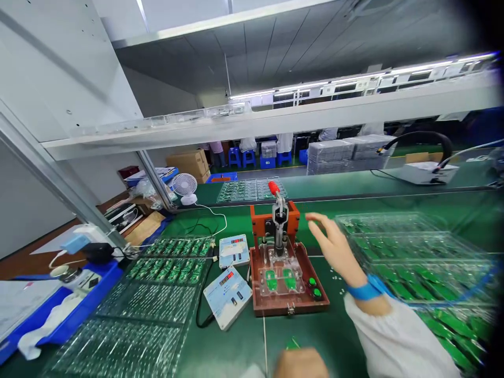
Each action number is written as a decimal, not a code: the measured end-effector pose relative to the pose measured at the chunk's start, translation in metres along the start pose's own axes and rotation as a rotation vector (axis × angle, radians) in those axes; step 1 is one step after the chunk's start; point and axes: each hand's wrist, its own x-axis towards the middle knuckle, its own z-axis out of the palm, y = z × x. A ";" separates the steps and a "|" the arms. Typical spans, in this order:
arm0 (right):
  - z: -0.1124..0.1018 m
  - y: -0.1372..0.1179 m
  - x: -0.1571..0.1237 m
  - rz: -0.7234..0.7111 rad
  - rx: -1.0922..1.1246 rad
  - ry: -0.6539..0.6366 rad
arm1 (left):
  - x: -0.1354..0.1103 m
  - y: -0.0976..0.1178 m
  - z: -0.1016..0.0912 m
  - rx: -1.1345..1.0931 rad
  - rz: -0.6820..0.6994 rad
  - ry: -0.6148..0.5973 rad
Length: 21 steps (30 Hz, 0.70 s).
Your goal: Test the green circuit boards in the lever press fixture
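Observation:
My right hand (334,247) is raised beside the toggle-clamp test fixture (277,252), its fingers stretched out and apart with nothing in them. It wears a blue wrist strap. The fixture's red-tipped handle (274,188) stands up, and two green circuit boards (290,279) show under its clear plate. At the bottom edge my left hand (302,363) is blurred and partly cut off. It looks closed, with a small green circuit board (292,344) poking out beyond its fingers. Two green push buttons (317,293) sit at the fixture's right corner.
Two white boxes with red digital displays (228,295) stand left of the fixture. Clear trays with circuit boards (169,269) lie at left, and stacked trays of green boards (409,278) at right. A small white fan (185,186) and a shelf bar (252,126) are beyond.

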 end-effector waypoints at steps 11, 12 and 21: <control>0.052 0.026 -0.102 -0.042 0.005 -0.202 | 0.034 -0.023 -0.107 0.465 -0.058 0.595; 0.053 0.024 -0.100 -0.037 0.015 -0.217 | 0.037 -0.024 -0.106 0.485 -0.062 0.577; 0.037 0.007 -0.101 0.194 0.282 -0.379 | 0.021 -0.029 -0.092 0.359 0.032 0.730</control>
